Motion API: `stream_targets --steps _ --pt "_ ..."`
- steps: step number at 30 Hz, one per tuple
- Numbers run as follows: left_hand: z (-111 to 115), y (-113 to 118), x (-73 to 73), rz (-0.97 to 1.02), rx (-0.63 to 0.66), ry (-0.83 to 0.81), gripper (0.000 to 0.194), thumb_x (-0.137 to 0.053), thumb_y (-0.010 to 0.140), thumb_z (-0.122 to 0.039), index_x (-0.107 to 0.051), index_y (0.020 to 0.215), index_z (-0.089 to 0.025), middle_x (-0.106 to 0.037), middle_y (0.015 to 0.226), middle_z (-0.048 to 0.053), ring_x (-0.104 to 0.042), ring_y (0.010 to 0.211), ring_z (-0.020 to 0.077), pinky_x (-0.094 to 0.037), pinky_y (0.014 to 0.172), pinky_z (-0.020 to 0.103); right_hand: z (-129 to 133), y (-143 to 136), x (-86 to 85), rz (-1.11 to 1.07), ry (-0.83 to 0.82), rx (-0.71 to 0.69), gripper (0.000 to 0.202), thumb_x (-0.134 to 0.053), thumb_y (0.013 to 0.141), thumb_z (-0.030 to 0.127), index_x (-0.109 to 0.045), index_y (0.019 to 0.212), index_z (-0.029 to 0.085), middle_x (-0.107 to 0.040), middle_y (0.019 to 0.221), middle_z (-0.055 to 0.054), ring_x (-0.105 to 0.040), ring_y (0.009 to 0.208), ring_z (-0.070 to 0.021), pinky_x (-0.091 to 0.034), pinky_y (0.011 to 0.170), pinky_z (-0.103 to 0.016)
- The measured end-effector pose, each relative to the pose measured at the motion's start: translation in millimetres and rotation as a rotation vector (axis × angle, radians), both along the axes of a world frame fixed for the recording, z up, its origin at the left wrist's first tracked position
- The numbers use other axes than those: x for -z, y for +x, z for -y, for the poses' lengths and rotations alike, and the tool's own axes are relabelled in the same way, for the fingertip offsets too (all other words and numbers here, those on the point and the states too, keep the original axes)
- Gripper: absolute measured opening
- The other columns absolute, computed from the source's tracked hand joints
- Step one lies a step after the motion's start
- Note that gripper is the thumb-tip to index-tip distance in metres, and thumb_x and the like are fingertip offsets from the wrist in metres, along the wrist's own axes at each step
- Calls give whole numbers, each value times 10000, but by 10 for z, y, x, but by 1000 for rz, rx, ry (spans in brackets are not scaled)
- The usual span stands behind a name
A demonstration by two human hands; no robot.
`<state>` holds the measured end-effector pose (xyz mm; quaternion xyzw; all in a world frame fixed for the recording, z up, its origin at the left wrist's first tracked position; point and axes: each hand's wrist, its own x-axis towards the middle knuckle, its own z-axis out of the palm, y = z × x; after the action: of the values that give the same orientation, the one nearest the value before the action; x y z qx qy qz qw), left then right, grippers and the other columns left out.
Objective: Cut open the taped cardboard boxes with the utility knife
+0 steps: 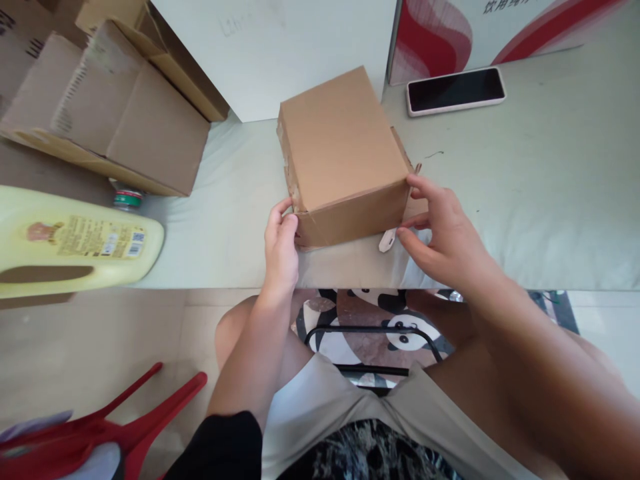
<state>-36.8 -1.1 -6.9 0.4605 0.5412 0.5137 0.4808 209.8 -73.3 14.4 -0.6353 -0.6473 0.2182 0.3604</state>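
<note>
A closed brown cardboard box [345, 140] rests on the pale cloth-covered surface, its left edge torn and ragged. My left hand [281, 240] grips the near left corner, thumb on the front and fingers along the side. At the near right corner, my right hand [445, 230] holds the box by its edge, the forefinger on the top corner and the thumb lower down. Close to that thumb lies a small white piece with a dark slot [387, 241], partly beside the box; its kind is unclear. The other right fingers are partly hidden behind the corner.
Behind stand a white carton [300, 53] and a red-and-white carton [435, 40], with a phone [456, 91] in front. On the left are an open cardboard box [125, 107], a yellow jug [100, 240] and a bottle cap [127, 199]. A red chair [125, 427] stands below.
</note>
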Motion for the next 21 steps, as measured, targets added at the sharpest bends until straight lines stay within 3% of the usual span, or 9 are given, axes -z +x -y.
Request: stream_targets --steps 8,14,21 --pt "4 -15 35 -15 -7 3 476 -705 827 -612 -639 1143 -262 -578 798 -4 -511 670 148 -375 601 273 -4 -3 -23 -25 -37 8 648 -577 879 252 -416 1503 324 -533 1345 -133 -739 821 -235 -613 602 -388" --pt "-9 -44 90 -20 -51 45 632 -746 790 -677 -527 1249 -302 -589 925 6 -568 752 152 -409 635 272 -5 10 -24 -46 -30 12 590 -595 880 247 -452 1446 327 -564 1319 -122 -739 796 -221 -614 607 -379" --pt "-44 -39 88 54 -109 28 654 -752 787 -656 -522 1292 -309 -622 937 12 -649 880 193 -486 692 288 3 12 -34 -67 1 -11 514 -582 889 225 -490 1389 297 -540 1321 -113 -726 918 -230 -638 855 -483"
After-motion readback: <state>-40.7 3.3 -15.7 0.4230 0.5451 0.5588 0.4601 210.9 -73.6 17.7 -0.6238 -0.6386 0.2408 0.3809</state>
